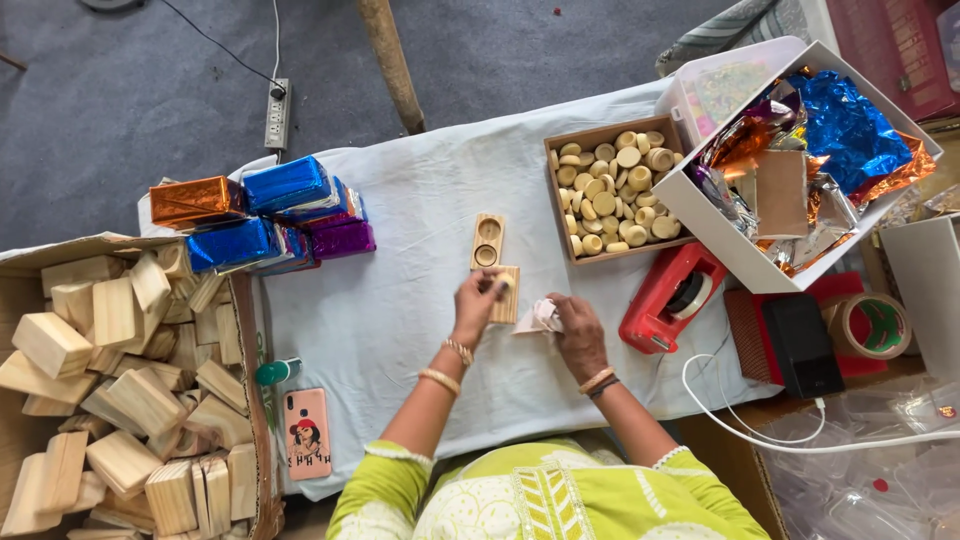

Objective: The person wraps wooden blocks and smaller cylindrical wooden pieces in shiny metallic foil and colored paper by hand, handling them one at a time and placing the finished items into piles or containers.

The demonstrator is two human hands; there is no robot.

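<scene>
— What's happening on the white cloth (pixel 400 310) right now?

— I've got my left hand (pixel 478 300) curled over the near end of the wooden holder (pixel 492 262), fingertips pinched on something small and pale at its lid piece (too hidden under my fingers to tell exactly what). The holder lies in the middle of the cloth, its two round wells facing up.

— And the other hand?

— My right hand (pixel 578 335) is closed loosely on a crumpled white tissue (pixel 538 318), pressing it to the cloth just beside the holder.

— So which step is this?

— Looks like fitting or wiping, I'd judge. Next calls for a steady pinch and keeping the holder from sliding.

— Supplies?

— Tray of wooden discs (pixel 612 190) sits beyond, the red tape dispenser (pixel 670 297) to my right.
</scene>
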